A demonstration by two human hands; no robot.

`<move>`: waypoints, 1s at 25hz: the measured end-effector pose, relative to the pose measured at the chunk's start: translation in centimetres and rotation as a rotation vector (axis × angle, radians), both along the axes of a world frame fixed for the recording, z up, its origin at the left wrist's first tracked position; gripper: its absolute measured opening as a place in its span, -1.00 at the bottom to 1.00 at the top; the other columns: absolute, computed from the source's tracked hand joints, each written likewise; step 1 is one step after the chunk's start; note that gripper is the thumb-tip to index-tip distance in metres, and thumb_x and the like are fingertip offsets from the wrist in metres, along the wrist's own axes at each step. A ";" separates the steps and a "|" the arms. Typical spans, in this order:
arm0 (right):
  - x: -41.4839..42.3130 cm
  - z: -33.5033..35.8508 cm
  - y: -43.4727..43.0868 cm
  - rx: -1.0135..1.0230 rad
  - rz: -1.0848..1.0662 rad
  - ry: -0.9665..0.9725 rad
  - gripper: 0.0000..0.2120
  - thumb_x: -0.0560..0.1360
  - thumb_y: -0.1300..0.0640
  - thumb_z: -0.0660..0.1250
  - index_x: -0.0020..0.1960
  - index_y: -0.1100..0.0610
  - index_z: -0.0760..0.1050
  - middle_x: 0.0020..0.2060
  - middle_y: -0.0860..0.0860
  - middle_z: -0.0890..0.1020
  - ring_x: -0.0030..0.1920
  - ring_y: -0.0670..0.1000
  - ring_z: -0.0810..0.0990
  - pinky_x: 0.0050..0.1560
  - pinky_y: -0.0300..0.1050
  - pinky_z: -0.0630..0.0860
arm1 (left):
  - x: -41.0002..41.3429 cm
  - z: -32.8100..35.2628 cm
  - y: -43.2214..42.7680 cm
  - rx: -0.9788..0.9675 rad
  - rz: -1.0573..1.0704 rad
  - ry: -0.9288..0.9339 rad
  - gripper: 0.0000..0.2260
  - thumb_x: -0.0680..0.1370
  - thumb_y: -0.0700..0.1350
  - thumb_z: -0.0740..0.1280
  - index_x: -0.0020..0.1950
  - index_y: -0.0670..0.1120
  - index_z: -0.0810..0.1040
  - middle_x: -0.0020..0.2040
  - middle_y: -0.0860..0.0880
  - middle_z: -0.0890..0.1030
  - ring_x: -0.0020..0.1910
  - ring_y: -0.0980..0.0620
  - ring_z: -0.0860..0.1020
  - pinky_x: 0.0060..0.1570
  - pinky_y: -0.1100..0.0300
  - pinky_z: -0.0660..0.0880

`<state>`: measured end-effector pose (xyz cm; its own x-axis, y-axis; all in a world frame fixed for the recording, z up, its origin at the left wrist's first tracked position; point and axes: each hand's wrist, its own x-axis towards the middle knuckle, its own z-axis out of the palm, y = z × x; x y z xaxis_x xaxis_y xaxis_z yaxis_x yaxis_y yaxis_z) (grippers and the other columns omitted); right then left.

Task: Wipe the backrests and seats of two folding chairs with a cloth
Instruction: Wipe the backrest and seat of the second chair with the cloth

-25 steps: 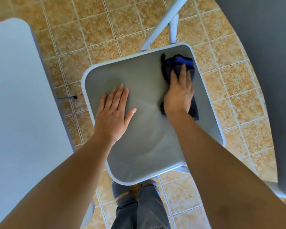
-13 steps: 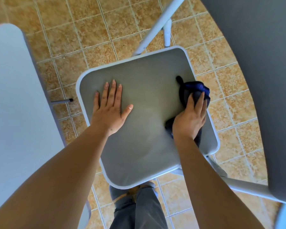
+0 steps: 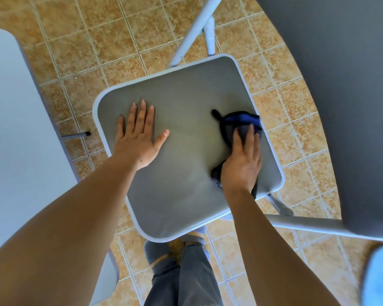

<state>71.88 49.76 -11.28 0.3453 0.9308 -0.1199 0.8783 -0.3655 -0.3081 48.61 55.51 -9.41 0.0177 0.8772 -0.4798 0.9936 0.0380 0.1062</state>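
A grey folding chair seat (image 3: pixel 181 173) with a pale rim fills the middle of the view. My left hand (image 3: pixel 137 138) lies flat on its left part, fingers spread, holding nothing. My right hand (image 3: pixel 241 164) presses a dark blue cloth (image 3: pixel 239 122) onto the seat's right side, close to the right rim. Part of the cloth is hidden under my palm. The dark grey backrest (image 3: pixel 341 85) of this chair rises at the right. The pale surface of a second chair (image 3: pixel 20 129) fills the left edge.
Orange tiled floor (image 3: pixel 119 40) surrounds the chairs. White chair legs (image 3: pixel 195 29) show beyond the seat and a white frame bar (image 3: pixel 307 224) runs below the backrest. My trouser leg and sandalled foot (image 3: pixel 177 261) stand just under the seat's near edge. A light blue object (image 3: pixel 378 277) sits bottom right.
My right hand has slid the cloth from the seat's far right corner toward me along the right edge, then slightly inward. My left hand has stayed flat on the seat.
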 end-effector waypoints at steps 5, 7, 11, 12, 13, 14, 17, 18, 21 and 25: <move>-1.7 0.1 -2.6 0.025 -0.425 0.048 -0.44 0.50 0.39 0.09 0.46 0.05 0.31 0.54 0.03 0.12 0.52 0.12 0.08 0.40 0.14 0.22 | 0.0 -0.1 -0.1 0.020 -0.003 0.007 -0.35 0.56 0.30 -0.23 0.54 0.02 -0.34 0.53 0.04 -0.38 0.50 0.05 -0.36 0.48 -0.06 -0.29; -2.3 -0.1 -1.8 0.000 -0.449 0.071 -0.43 0.51 0.39 0.09 0.47 0.05 0.30 0.54 0.03 0.10 0.53 0.10 0.07 0.41 0.12 0.18 | -0.1 -0.3 0.0 0.027 -0.006 0.012 -0.34 0.56 0.31 -0.24 0.54 0.01 -0.35 0.53 0.04 -0.38 0.50 0.04 -0.37 0.48 -0.07 -0.30; -3.0 -0.1 2.7 -0.025 -0.301 0.052 -0.41 0.50 0.37 0.10 0.48 0.03 0.25 0.55 0.01 0.06 0.53 0.09 0.03 0.42 0.10 0.16 | -0.1 -0.7 -0.2 0.049 -0.006 0.013 -0.34 0.56 0.31 -0.24 0.53 0.01 -0.35 0.53 0.04 -0.38 0.50 0.04 -0.38 0.47 -0.06 -0.31; -3.8 0.1 4.0 -0.014 -0.195 0.058 -0.40 0.48 0.37 0.11 0.48 0.03 0.26 0.55 0.02 0.06 0.53 0.09 0.04 0.41 0.10 0.17 | -0.1 -0.9 -0.3 0.065 -0.005 0.014 -0.34 0.56 0.31 -0.23 0.53 0.01 -0.34 0.54 0.04 -0.37 0.50 0.04 -0.37 0.47 -0.06 -0.31; -4.9 0.3 4.9 -0.003 -0.081 0.070 -0.40 0.48 0.37 0.12 0.47 0.03 0.27 0.55 0.02 0.07 0.53 0.10 0.05 0.40 0.09 0.17 | 0.0 -1.0 -0.4 0.080 -0.004 0.013 -0.35 0.56 0.30 -0.23 0.53 0.01 -0.34 0.54 0.04 -0.36 0.51 0.04 -0.36 0.47 -0.06 -0.32; -6.1 0.5 5.3 0.015 0.032 0.088 -0.42 0.48 0.36 0.12 0.46 0.04 0.30 0.55 0.04 0.09 0.53 0.10 0.07 0.39 0.10 0.17 | 0.0 -1.1 -0.4 0.096 -0.002 0.013 -0.35 0.56 0.30 -0.22 0.54 0.01 -0.32 0.55 0.04 -0.34 0.51 0.04 -0.35 0.47 -0.05 -0.32; -8.3 0.5 2.9 0.078 0.326 0.073 -0.48 0.48 0.32 0.08 0.42 0.07 0.36 0.52 0.08 0.19 0.51 0.13 0.16 0.34 0.15 0.27 | -0.2 -1.2 -0.5 0.145 -0.002 0.018 -0.39 0.59 0.24 -0.23 0.55 0.00 -0.28 0.56 0.03 -0.30 0.52 0.05 -0.31 0.48 -0.04 -0.28; -7.8 0.2 1.6 0.083 0.382 0.049 -0.48 0.47 0.30 0.08 0.41 0.08 0.37 0.51 0.09 0.22 0.50 0.14 0.19 0.31 0.16 0.32 | -0.2 -1.1 -0.6 0.156 -0.003 0.018 -0.41 0.60 0.22 -0.24 0.56 0.00 -0.27 0.56 0.03 -0.29 0.52 0.05 -0.30 0.49 -0.04 -0.27; -4.0 -0.6 1.5 0.093 0.264 0.006 -0.47 0.42 0.28 0.10 0.37 0.08 0.42 0.49 0.12 0.26 0.46 0.18 0.26 0.25 0.16 0.37 | -0.2 -1.1 -0.7 0.169 -0.010 0.021 -0.43 0.61 0.20 -0.23 0.56 0.00 -0.28 0.56 0.03 -0.29 0.53 0.05 -0.30 0.49 -0.03 -0.27; -2.4 -0.4 9.4 0.003 0.020 -0.022 -0.39 0.47 0.39 0.13 0.49 0.06 0.25 0.54 0.09 0.09 0.53 0.15 0.06 0.40 0.17 0.20 | -0.3 -1.1 -0.3 0.117 0.003 0.014 -0.42 0.60 0.22 -0.22 0.53 0.01 -0.33 0.54 0.05 -0.35 0.50 0.07 -0.37 0.47 -0.03 -0.33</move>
<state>69.43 59.18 -11.72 0.3287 0.9381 -0.1096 0.8921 -0.3465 -0.2901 48.30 55.19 -10.53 0.0088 0.9274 -0.3739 0.9949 0.0296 0.0967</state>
